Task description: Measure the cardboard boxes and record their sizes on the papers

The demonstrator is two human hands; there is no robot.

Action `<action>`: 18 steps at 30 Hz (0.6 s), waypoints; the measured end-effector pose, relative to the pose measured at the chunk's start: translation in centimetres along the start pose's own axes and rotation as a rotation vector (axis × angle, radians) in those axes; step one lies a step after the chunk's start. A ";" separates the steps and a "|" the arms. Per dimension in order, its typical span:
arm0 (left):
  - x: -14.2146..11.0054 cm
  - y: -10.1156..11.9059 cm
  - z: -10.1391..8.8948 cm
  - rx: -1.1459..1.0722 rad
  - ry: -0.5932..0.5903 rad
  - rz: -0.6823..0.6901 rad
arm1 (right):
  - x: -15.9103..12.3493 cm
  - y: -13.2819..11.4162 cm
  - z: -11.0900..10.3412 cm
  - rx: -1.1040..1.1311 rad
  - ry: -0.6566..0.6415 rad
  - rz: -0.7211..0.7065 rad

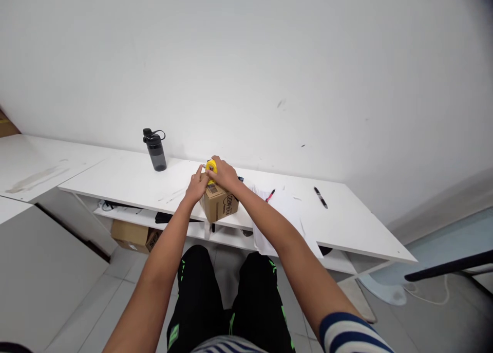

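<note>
A small brown cardboard box (219, 204) stands near the front edge of a long white table (127, 181). My right hand (223, 174) rests over the top of the box, closed round a small yellow object (210, 166) that looks like a tape measure. My left hand (196, 186) is at the box's left top edge, its fingers pinched near the yellow object; what they pinch is too small to make out.
A dark water bottle (155, 150) stands at the back left of the table. White papers (283, 209), a pink pen (270, 194) and a black marker (320, 197) lie to the right. A cardboard box (134, 236) sits under the table. A dark chair part (447, 268) is at right.
</note>
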State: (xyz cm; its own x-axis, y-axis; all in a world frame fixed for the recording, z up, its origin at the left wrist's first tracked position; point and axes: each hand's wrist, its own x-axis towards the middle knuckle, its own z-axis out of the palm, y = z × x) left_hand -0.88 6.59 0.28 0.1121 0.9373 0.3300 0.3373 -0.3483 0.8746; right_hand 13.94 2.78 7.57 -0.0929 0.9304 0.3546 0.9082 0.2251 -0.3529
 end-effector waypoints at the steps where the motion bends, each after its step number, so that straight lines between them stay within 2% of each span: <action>1: -0.1 -0.2 0.0 -0.020 0.001 -0.021 | 0.3 0.1 0.0 0.034 -0.004 -0.002; 6: -0.6 -1.1 -0.5 -0.155 0.004 -0.055 | 0.7 1.1 -0.9 0.265 0.073 0.078; 10: -0.6 -1.1 -0.4 -0.163 0.003 -0.057 | -0.9 2.0 -1.9 0.491 0.147 0.108; 13: -0.6 -0.8 -0.4 -0.156 0.004 -0.072 | -2.3 2.7 -2.1 0.569 0.186 0.118; 16: -1.6 -1.6 -1.4 -0.253 -0.005 -0.090 | -3.4 3.6 -2.1 0.639 0.235 0.131; 18: -3.0 -3.1 -2.6 -0.367 0.000 -0.097 | -3.8 4.3 -2.0 0.723 0.239 0.130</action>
State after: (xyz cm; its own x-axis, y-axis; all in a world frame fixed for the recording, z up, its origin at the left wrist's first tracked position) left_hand -4.70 4.87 -2.47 0.0966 0.9661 0.2394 -0.0107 -0.2395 0.9708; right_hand 19.00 -0.37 6.46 0.1616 0.8929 0.4203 0.4053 0.3283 -0.8532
